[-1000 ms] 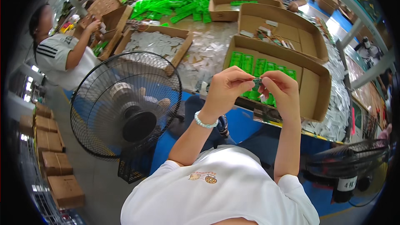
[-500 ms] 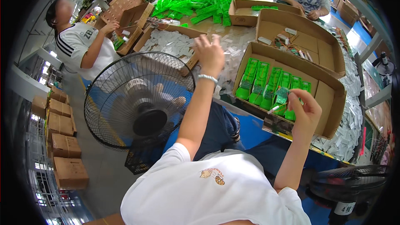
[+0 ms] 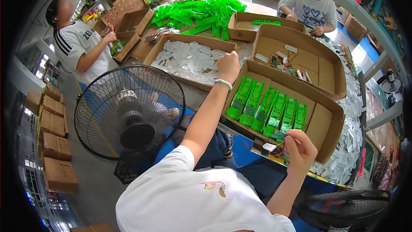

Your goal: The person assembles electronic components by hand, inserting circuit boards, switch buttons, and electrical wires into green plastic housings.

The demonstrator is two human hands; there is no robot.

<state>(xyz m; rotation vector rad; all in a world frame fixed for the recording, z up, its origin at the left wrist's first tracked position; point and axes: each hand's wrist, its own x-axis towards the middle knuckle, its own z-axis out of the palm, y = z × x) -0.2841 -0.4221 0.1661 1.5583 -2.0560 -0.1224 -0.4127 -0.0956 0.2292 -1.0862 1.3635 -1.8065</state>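
My left hand (image 3: pixel 228 67) is closed at the right end of a shallow cardboard box (image 3: pixel 189 80), its fingers bent over the box's edge. Flat white plastic pieces (image 3: pixel 182 58) fill that box. Between thumb and fingertips, my right hand (image 3: pixel 301 149) pinches a small green circuit board (image 3: pixel 280 135). Thin wires hang from the board, with a white block (image 3: pixel 269 147) on them. Just beyond this hand, a larger cardboard box (image 3: pixel 325 122) holds a row of several bright green plastic housings (image 3: pixel 260 108) with boards and wires inside.
A cardboard box (image 3: pixel 330 71) with wired parts stands behind the housings. Green housings (image 3: pixel 206 13) lie heaped at the back. White pieces (image 3: pixel 349 124) cover the table's right side. A black fan (image 3: pixel 133 116) stands left; another (image 3: pixel 345 208) sits lower right. Two people work across and left.
The box of white pieces has slid rightward along the table, and my left hand has gone from spread fingers to closed at its edge. My right hand has lowered slightly with the circuit board.
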